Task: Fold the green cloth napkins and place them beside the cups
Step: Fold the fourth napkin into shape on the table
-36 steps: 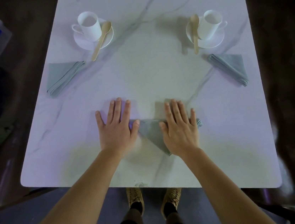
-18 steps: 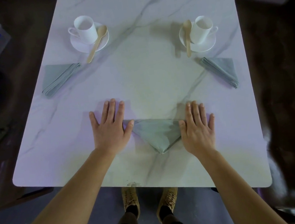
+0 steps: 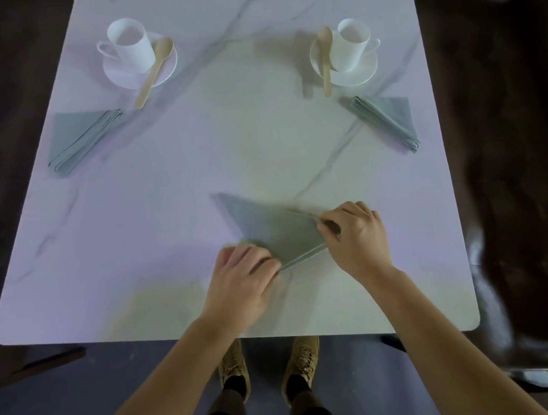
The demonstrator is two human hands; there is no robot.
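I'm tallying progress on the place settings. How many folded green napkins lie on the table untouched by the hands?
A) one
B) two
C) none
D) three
B: the left napkin lies near the left cup, the right napkin near the right cup; the left hand and right hand grip the third napkin.

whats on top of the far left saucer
A white cup stands on the saucer, and a wooden spoon leans across its rim, handle end down on the table. The saucer's centre under the cup is covered.
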